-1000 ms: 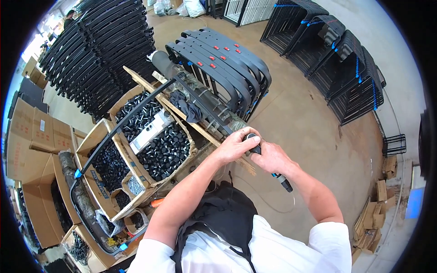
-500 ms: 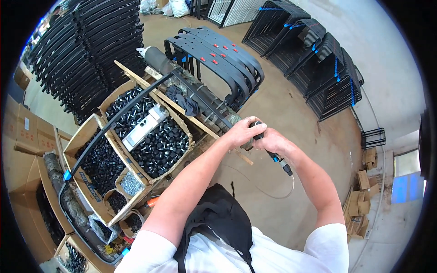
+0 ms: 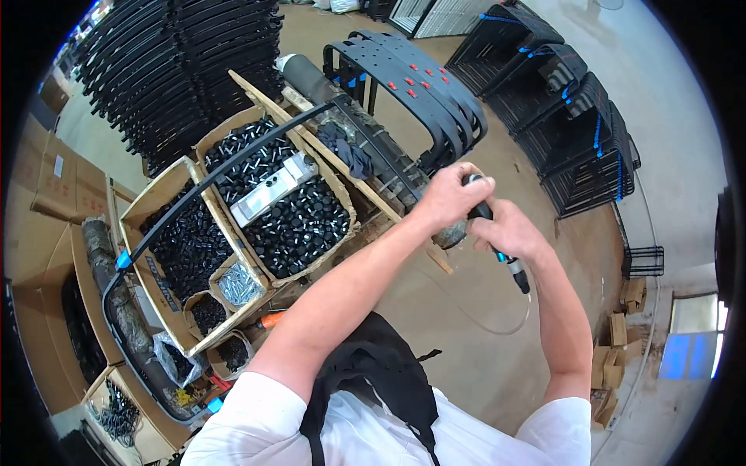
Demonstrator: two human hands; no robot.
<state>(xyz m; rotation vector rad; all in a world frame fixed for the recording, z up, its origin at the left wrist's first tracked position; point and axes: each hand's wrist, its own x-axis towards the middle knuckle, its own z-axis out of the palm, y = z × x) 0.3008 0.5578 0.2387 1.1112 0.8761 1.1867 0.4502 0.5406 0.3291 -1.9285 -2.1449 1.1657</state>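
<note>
Both my hands are closed on a black air tool (image 3: 482,210) with a blue ring and a thin hose (image 3: 519,325) trailing from its lower end. My left hand (image 3: 454,193) grips its upper end, the thumb lying over the black part. Just below it, my right hand (image 3: 509,229) wraps the body. The tool is beside the right end of a black bent metal frame (image 3: 233,161), which spans the boxes and rests across a padded roll (image 3: 388,151). The tool's working tip and whatever it touches are hidden by my left hand.
Left of my arms stand cardboard boxes of black-headed bolts (image 3: 299,233), black plastic parts (image 3: 186,248) and silver screws (image 3: 239,284). A white box (image 3: 272,190) lies on the bolts. A wooden strip (image 3: 350,168) runs beside them. Stacked black frames (image 3: 179,62) and grey-black frames (image 3: 412,74) stand beyond.
The view has shifted, so the boxes and frames sit farther right. My hands and the tool have moved up and right, slightly away from the roll's end. The grip stays closed.
</note>
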